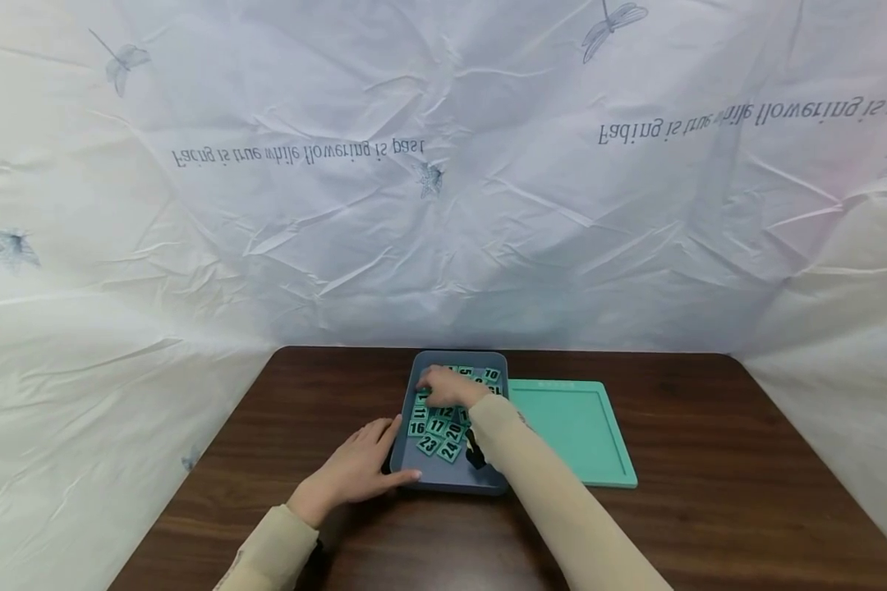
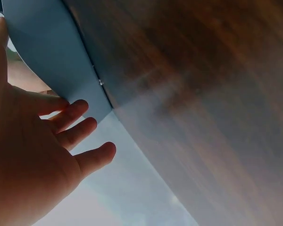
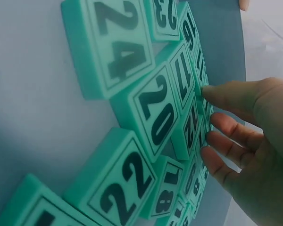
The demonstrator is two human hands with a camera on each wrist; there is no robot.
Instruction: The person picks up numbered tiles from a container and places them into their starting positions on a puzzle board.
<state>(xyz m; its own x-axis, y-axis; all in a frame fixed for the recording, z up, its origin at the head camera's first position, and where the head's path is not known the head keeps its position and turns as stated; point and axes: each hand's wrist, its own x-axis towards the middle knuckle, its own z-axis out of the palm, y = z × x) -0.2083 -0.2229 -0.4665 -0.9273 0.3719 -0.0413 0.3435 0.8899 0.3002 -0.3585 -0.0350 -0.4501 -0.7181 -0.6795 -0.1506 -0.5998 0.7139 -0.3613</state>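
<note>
A grey-blue tray (image 1: pixel 443 476) holds several green number tiles (image 1: pixel 449 451) with black digits. At its left side rests my left hand (image 1: pixel 362 460), fingers spread and fairly straight along the outer wall, thumb over the near-left corner. The left wrist view shows those fingertips (image 2: pixel 78 108) right at the tray's wall (image 2: pixel 47 47). My right hand (image 1: pixel 451 387) reaches into the far-left part of the tray. There it pinches a number tile (image 1: pixel 421 396) between thumb and forefinger; its digits are partly hidden. Tiles 24 (image 3: pixel 122 42), 20 (image 3: pixel 155 110) and 22 (image 3: pixel 127 186) lie face up nearby.
A flat green frame board (image 1: pixel 572 427) with a raised rim lies against the tray's right side. Both stand on a dark brown wooden table (image 1: pixel 710 460). White printed sheeting (image 1: pixel 443 246) hangs behind the table and at both sides.
</note>
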